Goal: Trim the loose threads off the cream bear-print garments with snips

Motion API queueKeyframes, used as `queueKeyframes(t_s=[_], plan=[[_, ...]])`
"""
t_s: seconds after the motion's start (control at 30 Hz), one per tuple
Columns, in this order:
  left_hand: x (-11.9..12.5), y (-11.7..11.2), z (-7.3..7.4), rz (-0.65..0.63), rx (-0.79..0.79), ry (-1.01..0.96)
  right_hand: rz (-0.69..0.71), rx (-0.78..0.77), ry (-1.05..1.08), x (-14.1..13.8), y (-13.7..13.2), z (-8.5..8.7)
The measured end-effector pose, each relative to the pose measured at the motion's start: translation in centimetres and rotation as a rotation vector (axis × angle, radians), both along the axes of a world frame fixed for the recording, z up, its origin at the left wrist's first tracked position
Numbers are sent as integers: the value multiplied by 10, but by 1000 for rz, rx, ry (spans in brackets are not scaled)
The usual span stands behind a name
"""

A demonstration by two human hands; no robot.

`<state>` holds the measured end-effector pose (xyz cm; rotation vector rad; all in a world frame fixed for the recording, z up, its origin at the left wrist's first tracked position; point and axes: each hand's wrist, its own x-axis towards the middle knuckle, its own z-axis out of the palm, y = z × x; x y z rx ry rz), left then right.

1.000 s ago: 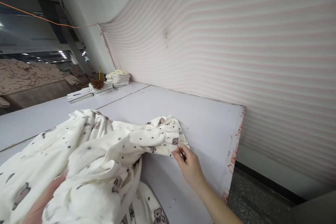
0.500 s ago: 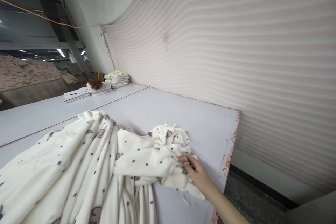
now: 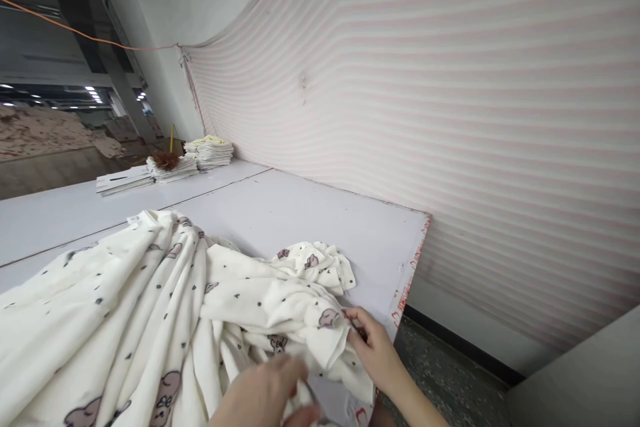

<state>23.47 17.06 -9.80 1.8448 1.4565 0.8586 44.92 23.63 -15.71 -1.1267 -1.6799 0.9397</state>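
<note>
Along the far side, a pink-striped sheet [image 3: 425,113]. Below it, a pale table [image 3: 330,207]. Bunched loosely across the table's near part, white bear-printed cloth [image 3: 125,313]. At the cloth's near side, the left hand [image 3: 267,388], blurred; cannot tell if holding anything. Against the cloth's right end, the right hand [image 3: 374,350], thumb and forefinger narrowly apart; cannot tell if pinching.

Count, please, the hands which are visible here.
2: the left hand, blurred, at bottom centre; the right hand, farther right, at the patterned cloth.
</note>
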Motion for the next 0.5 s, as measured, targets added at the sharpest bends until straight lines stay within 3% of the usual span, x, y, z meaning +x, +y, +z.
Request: queueKeyframes(t_s=[0.13, 0.3, 0.4, 0.5], plan=[[22, 23, 5, 25, 15, 166, -29, 44, 12, -8, -24, 7], [19, 19, -15, 178, 40, 5, -174, 102, -36, -9, -42, 10], [14, 12, -16, 169, 33, -90, -121, 162, -20, -17, -46, 19], [14, 9, -13, 157, 32, -223, -34, -1, 153, -28, -38, 27]])
